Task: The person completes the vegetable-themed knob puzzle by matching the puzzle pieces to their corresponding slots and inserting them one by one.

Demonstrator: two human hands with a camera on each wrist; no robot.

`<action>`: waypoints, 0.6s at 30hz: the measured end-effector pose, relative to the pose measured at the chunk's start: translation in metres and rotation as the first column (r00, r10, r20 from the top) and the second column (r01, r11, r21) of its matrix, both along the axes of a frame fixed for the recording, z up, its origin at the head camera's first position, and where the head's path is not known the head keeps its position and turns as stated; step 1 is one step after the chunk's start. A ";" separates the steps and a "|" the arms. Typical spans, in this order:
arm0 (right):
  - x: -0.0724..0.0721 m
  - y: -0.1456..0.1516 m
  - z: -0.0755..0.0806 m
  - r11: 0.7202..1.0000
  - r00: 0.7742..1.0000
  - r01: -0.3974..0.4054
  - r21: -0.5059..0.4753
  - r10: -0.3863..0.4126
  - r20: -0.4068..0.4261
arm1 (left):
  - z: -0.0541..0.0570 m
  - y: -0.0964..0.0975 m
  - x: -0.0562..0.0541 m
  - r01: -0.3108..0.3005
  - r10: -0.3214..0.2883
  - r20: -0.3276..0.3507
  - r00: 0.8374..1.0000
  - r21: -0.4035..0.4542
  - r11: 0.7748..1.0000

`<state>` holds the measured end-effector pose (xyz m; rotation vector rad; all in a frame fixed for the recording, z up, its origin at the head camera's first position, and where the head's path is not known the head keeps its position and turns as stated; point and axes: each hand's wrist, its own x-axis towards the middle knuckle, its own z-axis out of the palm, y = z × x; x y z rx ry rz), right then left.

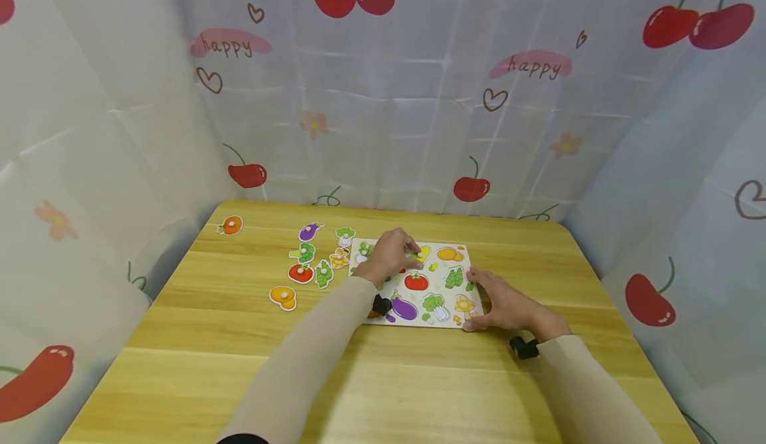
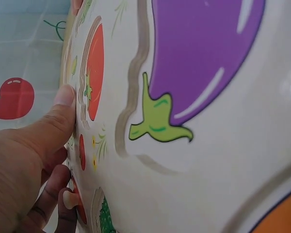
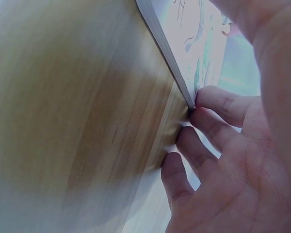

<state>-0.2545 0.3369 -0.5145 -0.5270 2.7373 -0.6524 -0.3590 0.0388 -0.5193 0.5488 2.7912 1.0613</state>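
My left hand point(image 1: 391, 256) reaches over a white puzzle board point(image 1: 439, 328) printed with vegetables. Its thumb and fingertips are bent at a yellow piece point(image 1: 423, 253) near the top middle; I cannot tell whether they pinch it. In the left wrist view, the thumb point(image 2: 63, 97) lies close to the board by the printed tomato point(image 2: 96, 73). Lower fingers curl beside the peg point(image 2: 70, 199) of a red piece. My right hand point(image 1: 503, 303) holds the board's right side, thumb at the lower corner and fingers along the edge, several fingertips point(image 3: 203, 94) showing there in the right wrist view.
Left of the board lie several loose pegged pieces: an eggplant point(image 1: 308, 232), a broccoli point(image 1: 303, 253), a tomato point(image 1: 301, 273), peas point(image 1: 324, 274), a potato point(image 1: 283, 298), a cabbage point(image 1: 345, 235) and a mushroom point(image 1: 339, 258). An orange piece point(image 1: 231, 225) sits at the table's far left corner. Patterned curtains surround the wooden table point(image 1: 407, 391).
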 end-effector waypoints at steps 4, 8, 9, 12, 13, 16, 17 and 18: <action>0.000 0.000 -0.002 1.000 1.000 0.001 0.006 -0.001 -0.008 | -0.018 0.001 -0.014 0.007 -0.008 -0.030 1.000 -0.020 1.000; 0.000 0.000 -0.002 1.000 1.000 -0.001 0.008 0.001 -0.009 | -0.033 0.002 -0.027 0.018 -0.020 -0.046 0.999 -0.039 0.999; 0.000 0.000 -0.002 1.000 1.000 -0.001 0.009 0.001 -0.009 | -0.039 0.002 -0.031 0.023 -0.025 -0.068 0.997 -0.044 0.999; 0.000 0.000 -0.001 1.000 1.000 -0.003 0.007 0.003 -0.008 | -0.039 0.002 -0.031 0.039 -0.044 -0.073 0.996 -0.061 0.997; 0.001 0.000 -0.001 1.000 1.000 -0.003 0.006 0.003 -0.007 | -0.040 0.002 -0.031 0.043 -0.048 -0.082 0.995 -0.063 0.997; 0.000 0.000 0.000 1.000 1.000 -0.004 0.004 0.004 -0.006 | -0.026 -0.001 -0.020 0.059 -0.061 -0.050 0.997 -0.055 0.997; 0.000 0.000 0.000 1.000 1.000 -0.001 0.002 0.001 -0.003 | -0.023 -0.002 -0.017 0.060 -0.063 -0.051 0.997 -0.052 0.997; 0.000 0.000 0.000 1.000 1.000 0.000 0.000 0.000 -0.002 | -0.020 -0.003 -0.014 0.064 -0.067 -0.057 0.996 -0.055 0.996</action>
